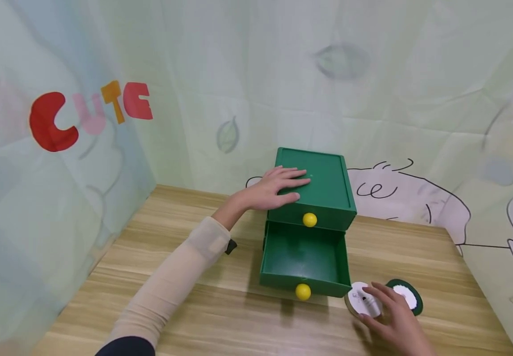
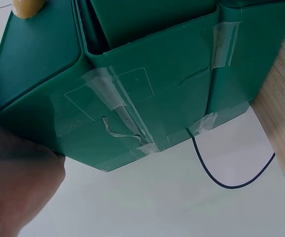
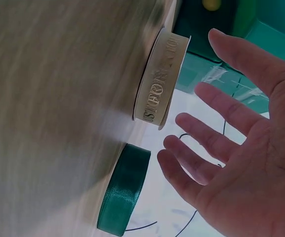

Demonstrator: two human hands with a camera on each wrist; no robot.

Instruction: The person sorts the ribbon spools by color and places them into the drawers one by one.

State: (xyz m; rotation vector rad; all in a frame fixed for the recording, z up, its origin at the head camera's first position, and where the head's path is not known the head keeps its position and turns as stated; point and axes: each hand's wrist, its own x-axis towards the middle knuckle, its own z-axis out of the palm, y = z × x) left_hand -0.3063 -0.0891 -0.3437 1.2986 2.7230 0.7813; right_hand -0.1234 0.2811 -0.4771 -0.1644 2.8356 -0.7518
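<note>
A green drawer cabinet [image 1: 323,173] with round yellow knobs stands by the back wall. Its lower drawer [image 1: 301,252] is pulled out, with nothing visible inside. My left hand [image 1: 274,190] rests on the cabinet's top, fingers spread. In the left wrist view, clear tape [image 2: 105,89] runs across the green side wall. Over a spool of cream ribbon [image 3: 159,81] with raised lettering, my right hand [image 1: 396,319] hovers, fingers apart and holding nothing. Beside that spool lies a roll of green ribbon [image 3: 125,190] with a white centre, partly behind the right hand in the head view.
The wood-grain tabletop [image 1: 221,316] carries everything. A small dark object [image 1: 231,246] shows next to the left sleeve, partly hidden. Printed fabric walls [image 1: 194,123] enclose the table at the back and sides, with red and orange letters on the left one.
</note>
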